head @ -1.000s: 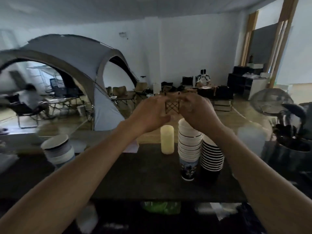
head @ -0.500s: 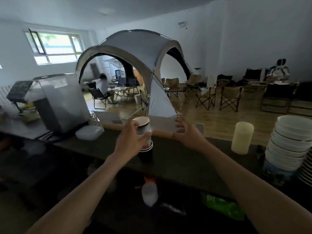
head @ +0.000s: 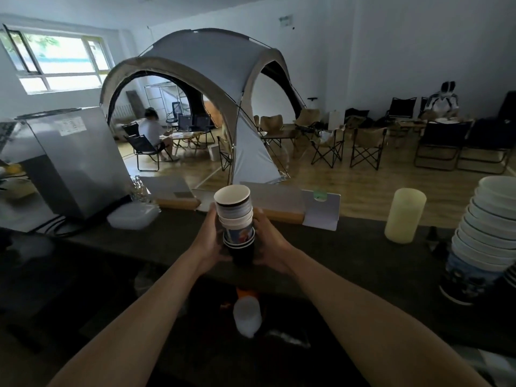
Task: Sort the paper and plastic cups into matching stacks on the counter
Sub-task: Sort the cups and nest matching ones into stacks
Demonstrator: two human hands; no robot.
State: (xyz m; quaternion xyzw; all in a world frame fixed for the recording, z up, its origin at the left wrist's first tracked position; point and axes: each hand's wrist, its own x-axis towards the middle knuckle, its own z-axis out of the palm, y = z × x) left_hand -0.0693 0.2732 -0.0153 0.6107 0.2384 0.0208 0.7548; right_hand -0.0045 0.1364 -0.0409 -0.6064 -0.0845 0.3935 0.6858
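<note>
- Now, left hand (head: 210, 243) and right hand (head: 270, 243) clasp a short stack of white, printed and dark paper cups (head: 236, 219) between them.
- Stack upright, low over the dark counter (head: 335, 247).
- Well right of the right hand: tall white cup stack (head: 487, 233).

On the dark worktop (head: 349, 255) a mixed cup stack (head: 237, 219) is stood at centre; a pale cylinder (head: 405, 216) and a tall white cup stack (head: 485, 233) are set rightward, a clear container (head: 132, 216) and metal machine (head: 75, 160) leftward.

Dim counter (head: 349, 247), bright window (head: 55, 62), wide-angle warp
</note>
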